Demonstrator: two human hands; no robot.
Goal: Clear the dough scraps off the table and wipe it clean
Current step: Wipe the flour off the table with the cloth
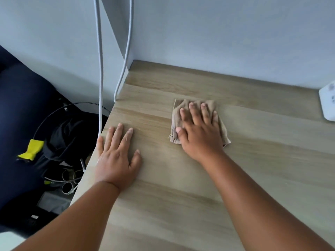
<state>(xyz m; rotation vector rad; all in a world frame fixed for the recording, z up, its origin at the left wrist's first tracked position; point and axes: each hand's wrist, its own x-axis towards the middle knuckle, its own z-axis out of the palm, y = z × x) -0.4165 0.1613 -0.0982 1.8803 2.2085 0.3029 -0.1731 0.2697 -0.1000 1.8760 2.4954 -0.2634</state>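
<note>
A folded beige cloth (210, 104) lies flat on the light wooden table (262, 160), toward the back middle. My right hand (199, 133) presses down on it with straight, spread fingers that cover most of the cloth. Flat on the bare wood near the table's left edge rests my left hand (116, 158), fingers straight and holding nothing. No dough scraps show on the visible tabletop.
Two white cables (100, 69) hang down past the table's back left corner. A white device (329, 102) sits at the right edge by the wall. Left of the table, lower down, lie dark fabric, a yellow item (31, 149) and metal parts (68, 185).
</note>
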